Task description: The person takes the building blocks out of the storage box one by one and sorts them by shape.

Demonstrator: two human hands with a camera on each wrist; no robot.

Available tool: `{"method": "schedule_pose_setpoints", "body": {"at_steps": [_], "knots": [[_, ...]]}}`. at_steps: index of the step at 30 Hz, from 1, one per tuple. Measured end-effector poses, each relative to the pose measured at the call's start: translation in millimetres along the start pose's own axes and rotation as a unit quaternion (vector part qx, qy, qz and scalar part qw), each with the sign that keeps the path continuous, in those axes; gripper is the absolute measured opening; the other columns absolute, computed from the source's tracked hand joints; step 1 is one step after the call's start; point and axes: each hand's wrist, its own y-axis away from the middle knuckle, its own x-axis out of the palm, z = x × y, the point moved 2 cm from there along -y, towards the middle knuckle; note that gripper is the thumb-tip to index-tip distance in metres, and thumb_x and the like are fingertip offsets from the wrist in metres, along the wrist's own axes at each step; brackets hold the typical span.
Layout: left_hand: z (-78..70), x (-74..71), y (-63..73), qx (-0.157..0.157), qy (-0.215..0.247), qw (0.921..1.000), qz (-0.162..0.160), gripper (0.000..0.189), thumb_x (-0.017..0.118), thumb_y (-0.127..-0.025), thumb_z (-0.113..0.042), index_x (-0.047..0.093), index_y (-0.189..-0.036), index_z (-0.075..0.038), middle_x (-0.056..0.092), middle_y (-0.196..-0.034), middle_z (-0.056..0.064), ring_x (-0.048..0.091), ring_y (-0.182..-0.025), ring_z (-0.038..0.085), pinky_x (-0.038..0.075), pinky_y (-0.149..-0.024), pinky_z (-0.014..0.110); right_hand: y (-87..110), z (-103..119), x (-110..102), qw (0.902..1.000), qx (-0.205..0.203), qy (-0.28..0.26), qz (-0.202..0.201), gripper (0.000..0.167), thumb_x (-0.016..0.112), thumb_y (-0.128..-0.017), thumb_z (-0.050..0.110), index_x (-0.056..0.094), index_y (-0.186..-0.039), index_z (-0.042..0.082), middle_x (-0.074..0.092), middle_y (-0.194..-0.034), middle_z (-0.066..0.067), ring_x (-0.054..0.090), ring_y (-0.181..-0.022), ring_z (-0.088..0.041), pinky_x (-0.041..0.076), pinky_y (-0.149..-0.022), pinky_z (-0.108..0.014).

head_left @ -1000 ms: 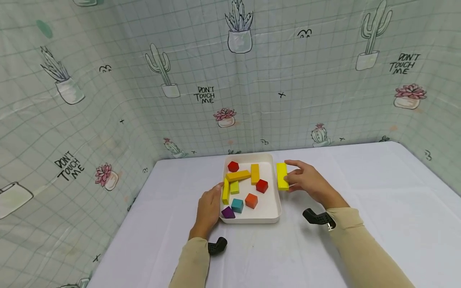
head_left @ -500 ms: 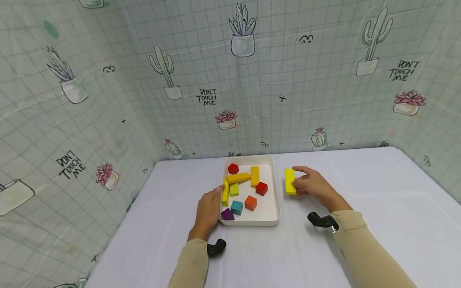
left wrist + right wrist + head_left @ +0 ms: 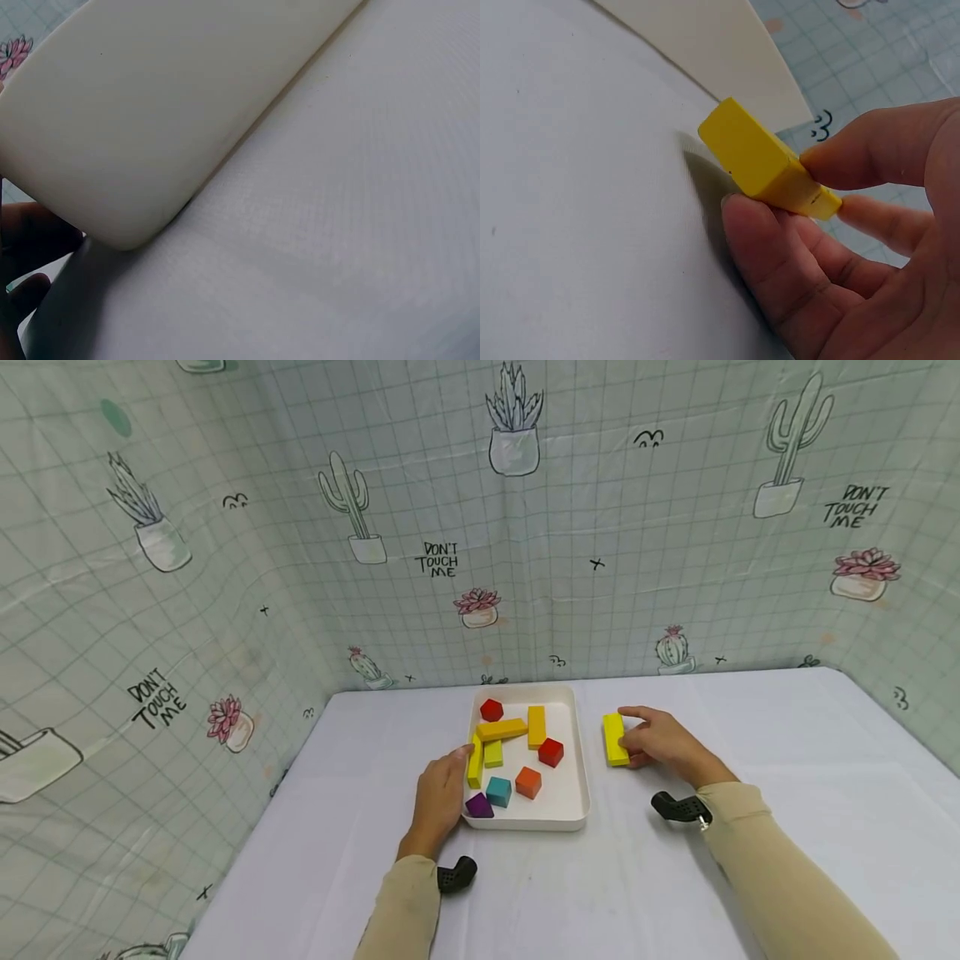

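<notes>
Pinching yellow block point(image 3: 614, 739), hands point(image 3: 665, 744) flanking white tray point(image 3: 563, 785)

"DON'T TOUCH ME", repeated, on backdrop point(image 3: 555, 527)

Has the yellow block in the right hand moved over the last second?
Yes. In the head view, the yellow block has moved mainly right, away from the tray.

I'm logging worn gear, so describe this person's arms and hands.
The left hand and right hand are bare. The left sleeve and right sleeve are long and tan. A bent black device, dotted with small holes, sits at each one's end.
</notes>
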Motion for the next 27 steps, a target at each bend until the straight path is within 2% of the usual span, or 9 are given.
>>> {"method": "schedule_pose_setpoints", "body": {"at_steps": [4, 10, 17, 21, 27], "knots": [[-1.2, -0.4, -1.3, 0.008, 0.000, 1.0000, 0.001, 0.059, 0.027, -0.107, -0.055, 0.062, -0.139, -0.020, 0.063, -0.133, 0.006, 0.056, -0.115, 0.027, 0.043, -0.105, 0.050, -4.2, 2.7, -1.1, 0.9997, 0.003, 0.025, 0.000, 0.071, 0.060, -0.092, 0.007, 0.031, -0.156, 0.004, 0.051, -0.129, -0.028, 0.062, -0.088, -0.024, 0.058, -0.075, -0.031], [-1.9, -1.8, -2.1, 0.015, 0.003, 0.9999, -0.001, 0.058, 0.027, -0.107, -0.053, 0.062, -0.139, -0.019, 0.063, -0.134, 0.005, 0.056, -0.115, 0.027, 0.042, -0.105, 0.049, -10.0, 9.0, 2.9, 0.9977, -0.004, 0.068, -0.001, 0.068, 0.061, -0.090, 0.008, 0.035, -0.153, 0.000, 0.057, -0.120, -0.027, 0.063, -0.083, -0.023, 0.058, -0.073, -0.031], [-0.5, -0.3, -0.5, 0.003, 0.003, 1.0000, 0.001, 0.058, 0.028, -0.107, -0.054, 0.063, -0.139, -0.021, 0.063, -0.133, 0.006, 0.055, -0.114, 0.027, 0.043, -0.104, 0.049, -13.2, 11.4, 5.5, 0.9961, 0.000, 0.089, 0.001, 0.067, 0.063, -0.090, 0.007, 0.036, -0.151, -0.002, 0.061, -0.114, -0.025, 0.064, -0.079, -0.022, 0.058, -0.071, -0.031], [-0.8, -0.4, -0.1, 0.010, 0.005, 0.9999, -0.001, 0.058, 0.027, -0.107, -0.052, 0.062, -0.139, -0.019, 0.063, -0.134, 0.006, 0.056, -0.114, 0.027, 0.043, -0.104, 0.049, -13.9, 13.0, 5.9, 0.9949, -0.006, 0.101, -0.002, 0.068, 0.062, -0.090, 0.007, 0.036, -0.151, -0.004, 0.062, -0.112, -0.025, 0.064, -0.076, -0.022, 0.058, -0.070, -0.031], [-0.2, -0.1, -0.1, 0.009, -0.001, 1.0000, -0.004, 0.058, 0.027, -0.107, -0.053, 0.062, -0.139, -0.020, 0.063, -0.134, 0.006, 0.056, -0.113, 0.027, 0.043, -0.104, 0.049, -14.1, 11.9, 6.5, 0.9930, -0.015, 0.117, -0.009, 0.065, 0.062, -0.090, 0.009, 0.038, -0.149, -0.007, 0.062, -0.116, -0.028, 0.064, -0.077, -0.020, 0.058, -0.069, -0.030]]}}
